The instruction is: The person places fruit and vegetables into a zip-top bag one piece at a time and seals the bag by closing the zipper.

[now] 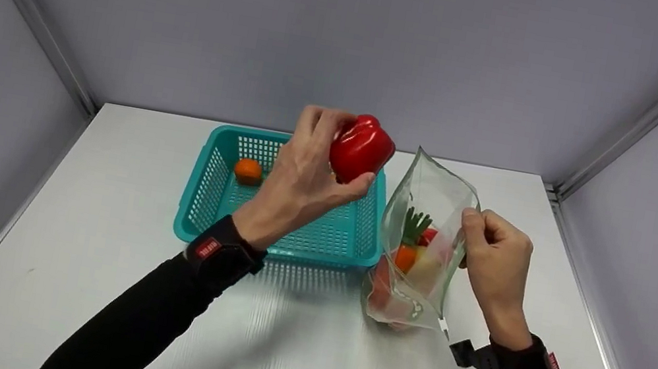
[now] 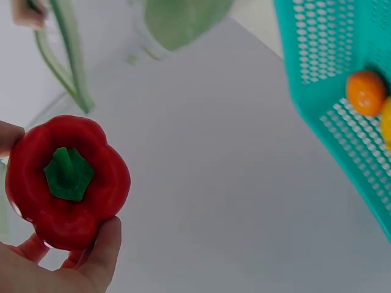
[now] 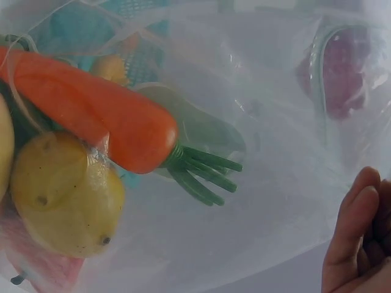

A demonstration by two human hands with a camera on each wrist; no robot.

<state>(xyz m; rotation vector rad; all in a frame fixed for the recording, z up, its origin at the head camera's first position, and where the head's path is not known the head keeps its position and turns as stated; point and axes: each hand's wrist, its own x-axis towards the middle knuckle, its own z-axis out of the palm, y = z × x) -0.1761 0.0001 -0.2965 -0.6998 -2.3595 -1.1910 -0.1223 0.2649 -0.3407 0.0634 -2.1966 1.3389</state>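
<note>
From the head view: left hand [image 1: 302, 183] raised above the teal basket [image 1: 204, 190], fingers and thumb curled round a red pepper [image 1: 362, 148], held in the air between basket and clear bag [image 1: 434, 195], well off the white tabletop [image 1: 112, 242]. Forearm angled up from lower left, black sleeve and wrist strap showing. Right hand [image 1: 493, 259] beside the bag, pinching its right edge near the open mouth, keeping it upright; wrist low, forearm coming in from lower right. Inside the bag, a carrot [image 1: 405, 255] with green top among other produce. One orange [image 1: 248, 171] lying in the basket. From the left wrist view: pepper [image 2: 67, 180] seen stem-first, green stalk toward the camera, thumb [image 2: 101, 256] pressed against its lower side, a fingertip touching its left edge; basket [image 2: 324, 73] at the right with the orange [image 2: 365, 93] in it. From the right wrist view: bag [image 3: 275, 122] filling the frame, carrot [image 3: 91, 113] lying across a yellowish potato [image 3: 61, 195], curled fingers [image 3: 354, 232] at the lower right corner.
</note>
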